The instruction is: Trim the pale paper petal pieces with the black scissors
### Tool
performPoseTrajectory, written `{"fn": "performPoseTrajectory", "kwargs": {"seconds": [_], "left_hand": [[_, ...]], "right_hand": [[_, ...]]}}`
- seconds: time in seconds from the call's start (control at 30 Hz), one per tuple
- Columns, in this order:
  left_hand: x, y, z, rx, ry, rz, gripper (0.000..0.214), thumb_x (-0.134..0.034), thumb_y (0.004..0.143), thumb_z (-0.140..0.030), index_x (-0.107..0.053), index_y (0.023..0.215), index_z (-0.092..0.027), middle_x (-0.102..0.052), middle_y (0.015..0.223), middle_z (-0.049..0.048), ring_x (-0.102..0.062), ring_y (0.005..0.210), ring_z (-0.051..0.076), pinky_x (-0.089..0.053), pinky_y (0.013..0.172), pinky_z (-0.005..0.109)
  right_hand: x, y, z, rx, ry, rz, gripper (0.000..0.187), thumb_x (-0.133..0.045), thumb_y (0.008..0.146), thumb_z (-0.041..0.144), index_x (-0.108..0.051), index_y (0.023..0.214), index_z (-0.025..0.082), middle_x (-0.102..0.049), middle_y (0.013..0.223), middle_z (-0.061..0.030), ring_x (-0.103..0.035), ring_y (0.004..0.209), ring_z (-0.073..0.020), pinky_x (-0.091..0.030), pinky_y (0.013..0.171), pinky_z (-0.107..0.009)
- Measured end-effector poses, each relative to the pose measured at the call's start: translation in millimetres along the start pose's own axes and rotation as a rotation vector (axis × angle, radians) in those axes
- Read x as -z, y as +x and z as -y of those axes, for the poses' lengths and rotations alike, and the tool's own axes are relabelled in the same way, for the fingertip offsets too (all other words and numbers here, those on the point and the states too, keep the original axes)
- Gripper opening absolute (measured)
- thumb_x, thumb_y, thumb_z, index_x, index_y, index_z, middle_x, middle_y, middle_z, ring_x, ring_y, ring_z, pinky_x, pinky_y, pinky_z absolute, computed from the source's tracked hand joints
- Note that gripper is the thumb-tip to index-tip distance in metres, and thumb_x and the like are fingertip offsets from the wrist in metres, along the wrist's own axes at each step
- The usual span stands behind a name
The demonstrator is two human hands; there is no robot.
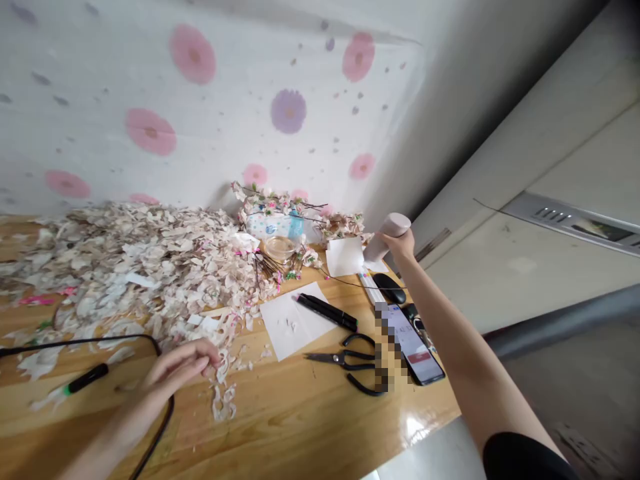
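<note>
My right hand reaches to the back right of the table and is wrapped round a pale pinkish-grey cylindrical bottle. The bottle looks slanted, but whether it rests on the table I cannot tell. My left hand hovers low over the front left, fingers relaxed and slightly bent, with nothing visible in it. Just beyond its fingertips are loose cut petals at the edge of a large heap of off-white petals. A white paper sheet with a black marker lies between the hands.
Black-handled scissors lie in front of the paper. A phone and a black mouse line the right edge. Flower sprigs, a clear round dish and white paper stand behind. A black cable and green-tipped marker are left.
</note>
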State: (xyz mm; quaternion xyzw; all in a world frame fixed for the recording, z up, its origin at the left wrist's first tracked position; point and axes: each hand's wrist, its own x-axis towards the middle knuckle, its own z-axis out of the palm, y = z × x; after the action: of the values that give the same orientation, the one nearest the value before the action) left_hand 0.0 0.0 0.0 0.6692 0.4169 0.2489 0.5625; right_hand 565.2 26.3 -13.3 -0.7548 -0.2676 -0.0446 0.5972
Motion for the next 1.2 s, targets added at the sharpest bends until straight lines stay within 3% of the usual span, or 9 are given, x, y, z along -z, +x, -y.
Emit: {"fn": "performPoseTrajectory", "kwargs": {"seconds": [0.17,0.4,0.5,0.6,0.7,0.87,1.0,1.1,1.2], "left_hand": [[1.4,0,8,0.036,-0.045,-0.011,0.030,-0.058,0.081,-0.049,-0.068,0.078,-0.021,-0.064,0.080,0.0005,-0.056,0.080,0.019,-0.046,0.075,0.022],[8.1,4,31,-0.068,0.055,0.072,0.028,-0.053,0.088,-0.048,-0.068,0.086,-0.024,-0.065,0.090,0.0025,-0.058,0.091,0.022,-0.045,0.082,0.028],[3.3,6,31,-0.190,0.199,-0.040,0.024,-0.052,0.090,-0.042,-0.066,0.085,-0.022,-0.064,0.092,0.0035,-0.059,0.093,0.022,-0.044,0.085,0.030],[-2.0,7,32,-0.311,0.372,-0.124,0.020,-0.053,0.089,-0.036,-0.064,0.083,-0.021,-0.061,0.091,0.0037,-0.058,0.091,0.021,-0.044,0.083,0.032],[-4.2,7,35,-0.350,0.532,-0.062,0.013,-0.055,0.089,-0.030,-0.063,0.087,-0.021,-0.061,0.094,0.0035,-0.057,0.091,0.021,-0.044,0.083,0.034],[-6.4,5,38,-0.391,0.723,0.086,0.020,-0.068,0.083,-0.034,-0.061,0.096,-0.020,-0.060,0.102,0.0050,-0.057,0.098,0.024,-0.046,0.087,0.039],[-8.7,2,35,-0.435,0.859,0.055,0.028,-0.069,0.083,-0.038,-0.060,0.099,-0.017,-0.059,0.104,0.0078,-0.053,0.101,0.028,-0.047,0.089,0.044],[-8.7,2,35,-0.421,0.849,-0.012,0.017,-0.054,0.093,-0.031,-0.059,0.101,-0.017,-0.059,0.104,0.0081,-0.053,0.102,0.026,-0.046,0.091,0.044],[-7.1,4,37,-0.380,0.811,-0.129,0.014,-0.048,0.095,-0.020,-0.058,0.104,-0.017,-0.057,0.105,0.0085,-0.054,0.104,0.025,-0.046,0.093,0.044]], "right_hand": [[-1,1,-4,-0.046,-0.053,0.038,0.053,-0.083,0.048,0.029,-0.057,0.092,0.017,-0.066,0.098,-0.0095,-0.062,0.093,-0.0290,-0.053,0.076,-0.038],[8,-16,14,-0.037,-0.155,0.081,0.053,-0.081,0.051,0.028,-0.054,0.095,0.016,-0.063,0.100,-0.0110,-0.059,0.101,-0.0333,-0.052,0.085,-0.045],[15,-51,32,0.016,-0.199,0.027,0.061,-0.077,0.054,0.023,-0.048,0.106,0.013,-0.052,0.120,-0.0201,-0.045,0.121,-0.0391,-0.038,0.102,-0.055],[20,-118,57,0.144,-0.151,0.061,0.054,-0.063,0.071,0.024,-0.038,0.118,0.016,-0.042,0.130,-0.0175,-0.047,0.121,-0.0279,-0.039,0.105,-0.046],[22,-207,91,0.394,0.088,0.291,0.037,-0.058,0.083,0.026,-0.038,0.113,0.022,-0.048,0.117,-0.0108,-0.053,0.110,-0.0227,-0.046,0.097,-0.041],[12,-320,142,0.537,0.188,0.808,0.026,-0.053,0.088,0.017,-0.042,0.111,0.022,-0.052,0.105,-0.0090,-0.054,0.096,-0.0222,-0.049,0.086,-0.040],[0,-348,150,0.700,0.090,1.136,0.021,-0.054,0.088,0.012,-0.049,0.106,0.019,-0.057,0.104,-0.0106,-0.053,0.097,-0.0249,-0.049,0.085,-0.041],[-2,-346,143,0.753,0.037,1.198,0.001,-0.056,0.092,0.018,-0.055,0.092,0.018,-0.060,0.093,-0.0097,-0.052,0.089,-0.0249,-0.047,0.079,-0.039],[0,-340,134,0.774,0.045,1.179,0.024,-0.053,0.096,0.025,-0.053,0.073,0.019,-0.058,0.075,-0.0063,-0.050,0.077,-0.0223,-0.044,0.072,-0.036]]}}
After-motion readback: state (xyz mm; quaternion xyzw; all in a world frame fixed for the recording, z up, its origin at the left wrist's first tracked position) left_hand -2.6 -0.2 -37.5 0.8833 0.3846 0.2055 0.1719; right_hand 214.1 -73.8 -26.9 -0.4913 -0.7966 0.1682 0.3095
